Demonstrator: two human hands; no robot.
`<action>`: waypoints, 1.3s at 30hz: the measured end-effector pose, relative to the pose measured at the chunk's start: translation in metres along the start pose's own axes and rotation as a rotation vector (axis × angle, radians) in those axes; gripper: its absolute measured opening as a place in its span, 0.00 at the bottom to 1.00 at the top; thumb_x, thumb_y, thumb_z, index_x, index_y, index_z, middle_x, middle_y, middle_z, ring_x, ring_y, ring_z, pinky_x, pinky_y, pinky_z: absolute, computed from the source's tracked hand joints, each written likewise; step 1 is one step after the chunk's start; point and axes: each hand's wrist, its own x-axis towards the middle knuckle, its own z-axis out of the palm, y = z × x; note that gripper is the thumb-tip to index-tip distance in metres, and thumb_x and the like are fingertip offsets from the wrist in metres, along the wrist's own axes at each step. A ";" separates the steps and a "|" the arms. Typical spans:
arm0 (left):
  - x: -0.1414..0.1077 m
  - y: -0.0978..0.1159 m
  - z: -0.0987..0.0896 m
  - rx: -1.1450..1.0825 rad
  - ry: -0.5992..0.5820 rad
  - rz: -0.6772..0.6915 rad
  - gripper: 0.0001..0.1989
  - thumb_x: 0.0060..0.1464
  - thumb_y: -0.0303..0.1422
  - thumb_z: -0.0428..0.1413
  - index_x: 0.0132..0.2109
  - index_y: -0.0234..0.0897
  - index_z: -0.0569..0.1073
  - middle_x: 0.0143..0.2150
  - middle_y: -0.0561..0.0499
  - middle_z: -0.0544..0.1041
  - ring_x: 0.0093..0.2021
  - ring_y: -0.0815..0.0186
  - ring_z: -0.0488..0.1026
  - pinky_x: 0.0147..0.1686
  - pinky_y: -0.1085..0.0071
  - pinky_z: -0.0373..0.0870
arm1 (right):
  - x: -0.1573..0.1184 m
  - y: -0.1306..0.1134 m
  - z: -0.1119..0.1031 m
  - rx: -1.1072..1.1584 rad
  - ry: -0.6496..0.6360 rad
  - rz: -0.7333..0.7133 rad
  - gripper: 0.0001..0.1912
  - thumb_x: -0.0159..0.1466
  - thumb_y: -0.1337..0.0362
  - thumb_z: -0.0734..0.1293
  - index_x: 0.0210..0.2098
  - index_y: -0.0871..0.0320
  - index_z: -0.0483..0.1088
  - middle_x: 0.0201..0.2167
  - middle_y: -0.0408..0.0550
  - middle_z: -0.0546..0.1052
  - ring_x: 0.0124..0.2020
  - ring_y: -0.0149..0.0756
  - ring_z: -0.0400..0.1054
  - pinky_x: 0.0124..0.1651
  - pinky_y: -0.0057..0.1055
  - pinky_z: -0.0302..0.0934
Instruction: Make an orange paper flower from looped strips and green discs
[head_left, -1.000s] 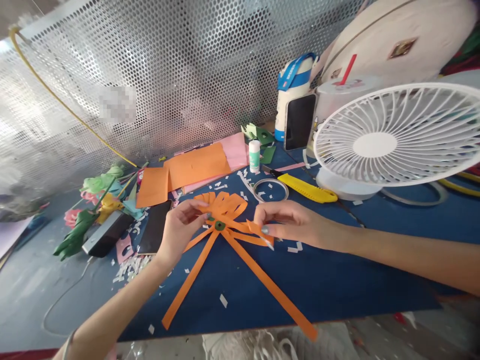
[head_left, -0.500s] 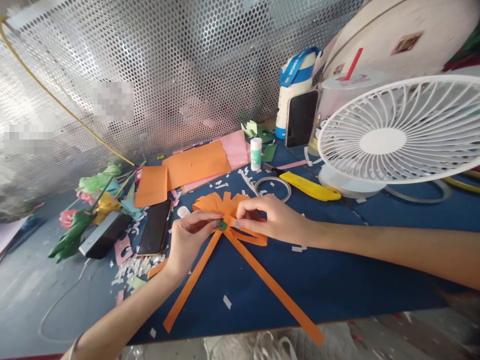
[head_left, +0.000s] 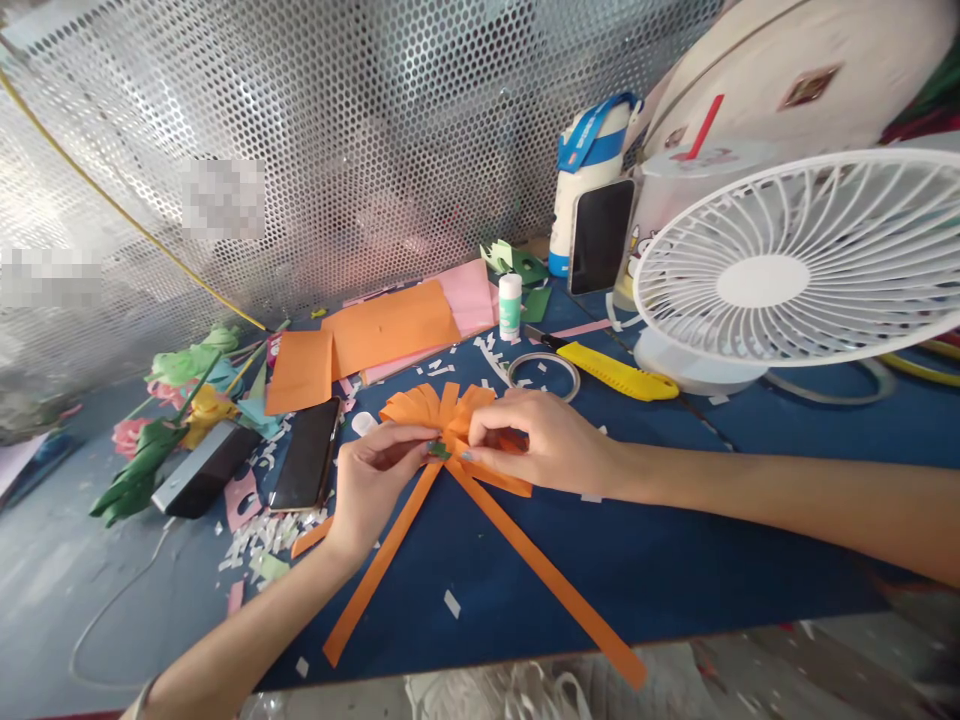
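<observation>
An orange paper bow [head_left: 411, 405] with several loops lies on the blue table, its two long paper tails [head_left: 551, 575] spreading toward me. Just over its middle, my left hand [head_left: 375, 485] pinches a small green piece of paper [head_left: 440, 451] between thumb and fingertips. From the right, my right hand [head_left: 536, 440] reaches over the bow's right loops with thumb and forefinger drawn together beside the green piece. What those fingers hold, if anything, is hidden.
Behind the bow stand a glue stick [head_left: 510, 308], a roll of tape [head_left: 545, 376] and a yellow cutter [head_left: 616, 371]. Orange paper sheets [head_left: 394, 325], a phone [head_left: 306, 455] and paper flowers [head_left: 135, 470] lie left. A white fan [head_left: 765, 282] stands right, before a bottle [head_left: 581, 205].
The green piece has tilted and sits slightly lower and to the left between my left fingers. My right fingertips have shifted a little left and down. The view has drifted slightly.
</observation>
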 end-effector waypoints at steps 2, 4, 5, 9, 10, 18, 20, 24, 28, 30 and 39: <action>-0.001 0.000 0.000 0.009 0.006 0.015 0.04 0.49 0.28 0.64 0.35 0.37 0.83 0.34 0.50 0.83 0.34 0.65 0.82 0.41 0.72 0.81 | -0.001 -0.002 -0.002 -0.101 0.033 -0.094 0.10 0.65 0.64 0.66 0.26 0.58 0.69 0.19 0.38 0.71 0.23 0.26 0.62 0.34 0.28 0.52; -0.002 0.000 0.001 0.011 0.018 0.019 0.04 0.49 0.28 0.63 0.34 0.37 0.83 0.34 0.51 0.83 0.34 0.66 0.82 0.41 0.73 0.81 | -0.002 -0.005 -0.004 -0.217 0.067 -0.206 0.13 0.66 0.63 0.66 0.25 0.58 0.69 0.19 0.38 0.71 0.23 0.27 0.62 0.35 0.29 0.50; -0.002 0.000 0.001 0.009 0.023 0.016 0.04 0.49 0.28 0.63 0.34 0.37 0.83 0.34 0.51 0.83 0.33 0.66 0.82 0.40 0.73 0.81 | -0.002 -0.007 -0.005 -0.270 0.080 -0.264 0.14 0.67 0.62 0.66 0.25 0.58 0.69 0.19 0.39 0.71 0.23 0.27 0.62 0.34 0.30 0.49; -0.001 -0.001 0.001 0.006 0.032 0.013 0.04 0.48 0.28 0.64 0.34 0.37 0.83 0.34 0.51 0.82 0.33 0.66 0.81 0.40 0.74 0.80 | -0.005 -0.012 -0.006 -0.339 0.100 -0.364 0.11 0.69 0.63 0.65 0.30 0.57 0.73 0.24 0.41 0.77 0.27 0.30 0.65 0.35 0.31 0.51; -0.001 -0.002 0.001 0.010 0.035 0.017 0.04 0.48 0.28 0.64 0.34 0.37 0.83 0.34 0.51 0.82 0.33 0.67 0.81 0.40 0.74 0.80 | -0.006 -0.013 -0.006 -0.310 0.089 -0.342 0.09 0.69 0.63 0.65 0.33 0.57 0.75 0.27 0.41 0.79 0.29 0.30 0.67 0.36 0.31 0.52; 0.002 -0.004 0.007 -0.131 0.098 0.027 0.08 0.44 0.26 0.68 0.32 0.35 0.76 0.30 0.56 0.77 0.31 0.72 0.76 0.34 0.79 0.76 | -0.007 -0.019 -0.006 0.024 -0.021 -0.054 0.05 0.64 0.68 0.66 0.33 0.57 0.74 0.26 0.41 0.73 0.28 0.27 0.63 0.32 0.25 0.54; 0.002 -0.003 0.010 -0.183 0.093 0.012 0.11 0.44 0.27 0.68 0.34 0.36 0.73 0.31 0.56 0.75 0.31 0.72 0.75 0.33 0.79 0.75 | -0.006 -0.020 -0.004 0.048 -0.027 -0.006 0.05 0.63 0.67 0.67 0.30 0.57 0.72 0.25 0.40 0.71 0.26 0.26 0.61 0.30 0.25 0.52; -0.001 -0.003 0.014 -0.242 0.062 -0.034 0.14 0.46 0.28 0.68 0.37 0.36 0.71 0.32 0.56 0.76 0.31 0.73 0.75 0.33 0.79 0.74 | -0.004 -0.016 0.002 0.014 0.001 0.011 0.08 0.62 0.66 0.68 0.26 0.58 0.69 0.24 0.39 0.70 0.26 0.26 0.61 0.31 0.25 0.51; -0.004 -0.004 0.017 -0.260 0.071 -0.061 0.16 0.45 0.29 0.69 0.40 0.37 0.72 0.35 0.55 0.75 0.33 0.73 0.74 0.35 0.79 0.73 | -0.001 -0.011 0.006 -0.022 0.029 0.016 0.08 0.63 0.67 0.67 0.26 0.58 0.68 0.24 0.39 0.70 0.27 0.26 0.62 0.33 0.25 0.52; -0.005 -0.004 0.017 -0.253 0.069 -0.074 0.17 0.46 0.30 0.69 0.41 0.37 0.71 0.36 0.55 0.75 0.33 0.73 0.74 0.35 0.78 0.73 | -0.001 -0.010 0.007 -0.034 0.017 0.027 0.08 0.63 0.68 0.67 0.26 0.58 0.68 0.25 0.39 0.71 0.28 0.27 0.62 0.33 0.25 0.52; -0.006 -0.004 0.019 -0.261 0.082 -0.105 0.19 0.44 0.31 0.70 0.41 0.37 0.71 0.37 0.54 0.76 0.34 0.72 0.74 0.37 0.76 0.73 | 0.000 -0.011 0.008 -0.077 0.023 0.064 0.10 0.62 0.68 0.67 0.24 0.58 0.64 0.22 0.38 0.69 0.26 0.26 0.60 0.31 0.25 0.50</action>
